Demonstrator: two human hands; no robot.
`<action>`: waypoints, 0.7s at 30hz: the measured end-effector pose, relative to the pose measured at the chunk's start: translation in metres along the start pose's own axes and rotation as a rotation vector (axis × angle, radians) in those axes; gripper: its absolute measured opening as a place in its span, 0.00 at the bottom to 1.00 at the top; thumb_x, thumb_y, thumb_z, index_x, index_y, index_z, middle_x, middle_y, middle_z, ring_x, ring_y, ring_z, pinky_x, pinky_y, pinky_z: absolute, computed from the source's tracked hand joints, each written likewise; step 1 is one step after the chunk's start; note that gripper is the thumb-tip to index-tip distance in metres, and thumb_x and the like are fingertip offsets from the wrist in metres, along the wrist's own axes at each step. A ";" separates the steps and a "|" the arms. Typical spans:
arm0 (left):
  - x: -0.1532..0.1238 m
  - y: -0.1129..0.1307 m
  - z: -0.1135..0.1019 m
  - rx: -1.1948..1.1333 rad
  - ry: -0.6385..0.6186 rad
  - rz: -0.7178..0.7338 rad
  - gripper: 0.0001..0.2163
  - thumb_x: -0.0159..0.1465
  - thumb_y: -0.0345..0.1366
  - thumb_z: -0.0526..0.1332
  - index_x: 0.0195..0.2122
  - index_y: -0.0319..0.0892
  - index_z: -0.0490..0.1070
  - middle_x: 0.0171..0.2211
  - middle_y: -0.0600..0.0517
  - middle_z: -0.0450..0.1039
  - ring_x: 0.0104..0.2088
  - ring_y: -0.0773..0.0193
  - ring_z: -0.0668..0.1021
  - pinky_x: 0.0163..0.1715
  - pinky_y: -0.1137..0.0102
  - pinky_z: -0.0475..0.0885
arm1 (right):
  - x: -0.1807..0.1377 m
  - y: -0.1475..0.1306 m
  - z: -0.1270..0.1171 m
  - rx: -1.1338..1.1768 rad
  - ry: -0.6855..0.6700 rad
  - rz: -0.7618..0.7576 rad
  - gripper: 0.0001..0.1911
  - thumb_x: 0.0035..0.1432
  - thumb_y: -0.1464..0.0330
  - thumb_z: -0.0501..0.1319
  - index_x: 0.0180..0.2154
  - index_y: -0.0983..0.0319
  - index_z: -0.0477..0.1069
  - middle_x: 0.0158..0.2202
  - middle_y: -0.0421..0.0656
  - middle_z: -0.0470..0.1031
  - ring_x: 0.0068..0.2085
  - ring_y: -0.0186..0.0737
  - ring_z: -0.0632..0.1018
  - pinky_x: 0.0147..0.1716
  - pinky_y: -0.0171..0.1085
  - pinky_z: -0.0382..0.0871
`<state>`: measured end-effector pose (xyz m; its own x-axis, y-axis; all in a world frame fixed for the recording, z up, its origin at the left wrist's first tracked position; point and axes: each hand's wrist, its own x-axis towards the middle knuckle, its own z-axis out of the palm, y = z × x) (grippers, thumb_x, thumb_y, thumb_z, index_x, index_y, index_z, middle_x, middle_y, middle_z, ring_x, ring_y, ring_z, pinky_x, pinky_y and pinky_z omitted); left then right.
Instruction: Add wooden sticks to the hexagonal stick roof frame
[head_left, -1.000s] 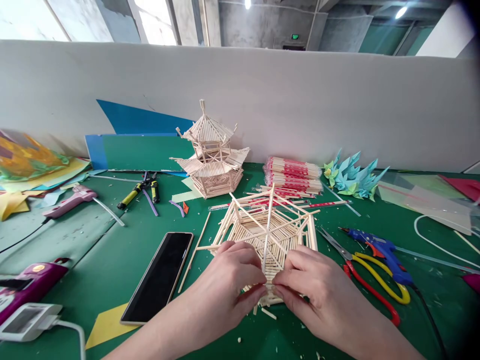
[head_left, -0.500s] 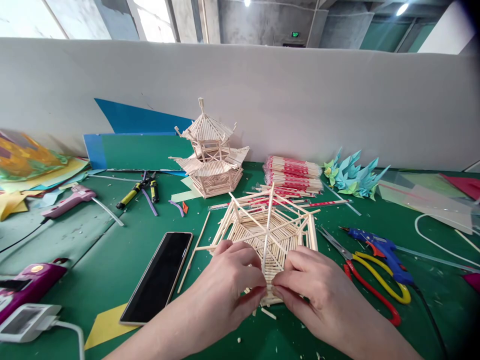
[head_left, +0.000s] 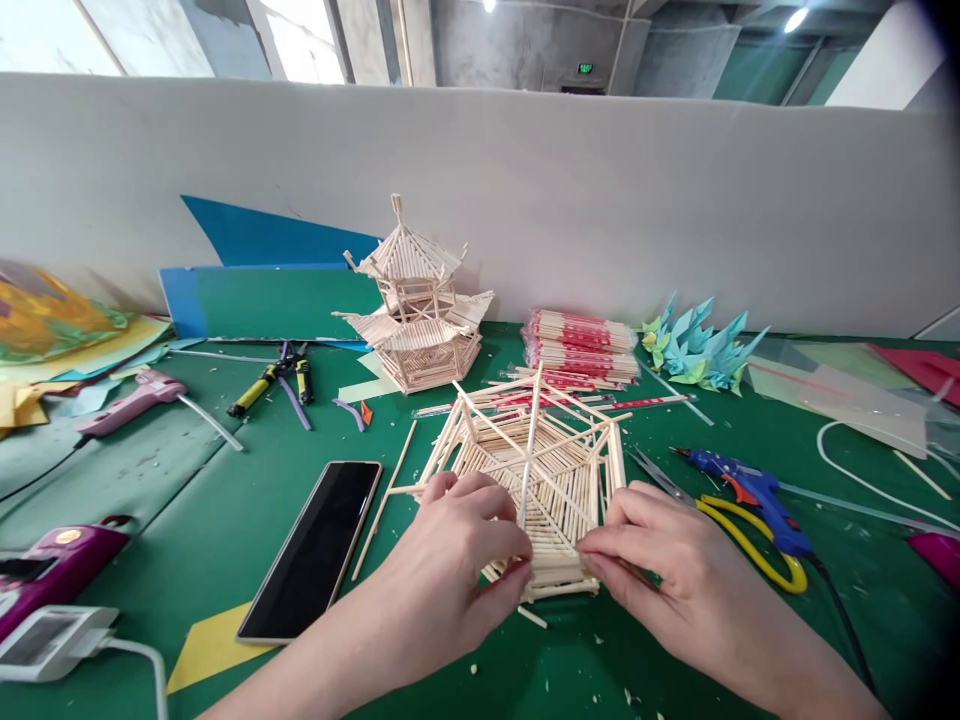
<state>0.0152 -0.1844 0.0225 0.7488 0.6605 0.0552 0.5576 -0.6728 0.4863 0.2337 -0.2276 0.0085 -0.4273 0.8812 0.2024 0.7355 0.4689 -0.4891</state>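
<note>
A many-sided frame of thin wooden sticks [head_left: 555, 500] stands before me, its slatted inside showing beneath long sticks that cross near the middle. My left hand [head_left: 472, 550] is closed at the near edge, thumb and fingertips pinched by the lower end of a crossing stick. At the near right corner, my right hand [head_left: 660, 570] pinches the same edge. A pale strip of sticks spans the gap between both sets of fingertips. Whether either hand grips a separate loose stick is hidden by the fingers.
Behind stands a stick pagoda [head_left: 409, 310], beside wrapped stick bundles [head_left: 581, 345]. A phone [head_left: 315, 550] lies left; scissors [head_left: 757, 545] and a blue glue gun [head_left: 757, 495] lie right. Further left are a pink glue gun [head_left: 139, 405] and pliers [head_left: 274, 380].
My right hand has slid right along the near edge, away from my left hand, partly covering the scissors. My left hand stays at nearly the same place. The view has shifted slightly.
</note>
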 end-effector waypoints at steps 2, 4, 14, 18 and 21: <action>0.000 0.001 0.000 0.004 -0.009 -0.009 0.07 0.62 0.32 0.56 0.30 0.44 0.73 0.32 0.53 0.69 0.36 0.61 0.70 0.41 0.62 0.60 | -0.002 0.001 0.000 0.006 -0.003 0.002 0.10 0.62 0.73 0.54 0.31 0.60 0.72 0.27 0.39 0.65 0.32 0.35 0.67 0.28 0.35 0.57; 0.000 0.001 -0.001 0.008 -0.014 -0.012 0.07 0.63 0.32 0.56 0.30 0.44 0.73 0.31 0.53 0.69 0.36 0.61 0.70 0.41 0.62 0.60 | -0.003 0.002 0.000 0.015 -0.019 0.011 0.10 0.62 0.73 0.53 0.32 0.60 0.72 0.27 0.39 0.65 0.33 0.35 0.67 0.28 0.35 0.58; 0.000 -0.002 0.001 -0.028 -0.031 -0.026 0.07 0.63 0.32 0.56 0.29 0.44 0.72 0.32 0.54 0.68 0.36 0.63 0.69 0.42 0.62 0.59 | -0.001 0.005 0.000 0.061 -0.050 -0.003 0.12 0.63 0.72 0.52 0.30 0.61 0.70 0.27 0.39 0.63 0.32 0.34 0.66 0.28 0.34 0.57; 0.001 -0.002 -0.001 -0.037 -0.051 -0.050 0.07 0.63 0.32 0.56 0.28 0.45 0.71 0.32 0.55 0.67 0.36 0.63 0.69 0.42 0.61 0.57 | -0.001 0.005 0.000 0.061 -0.066 0.007 0.11 0.64 0.71 0.52 0.31 0.61 0.70 0.27 0.39 0.63 0.32 0.34 0.66 0.28 0.35 0.57; 0.001 -0.001 -0.001 -0.037 -0.057 -0.056 0.07 0.63 0.32 0.55 0.29 0.44 0.70 0.32 0.55 0.67 0.37 0.63 0.69 0.41 0.62 0.57 | -0.001 0.005 0.000 0.063 -0.060 0.007 0.12 0.64 0.71 0.52 0.30 0.62 0.70 0.27 0.39 0.63 0.32 0.34 0.66 0.28 0.34 0.57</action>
<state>0.0152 -0.1826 0.0234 0.7370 0.6755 -0.0224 0.5859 -0.6220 0.5195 0.2375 -0.2262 0.0058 -0.4542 0.8784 0.1485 0.7047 0.4563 -0.5433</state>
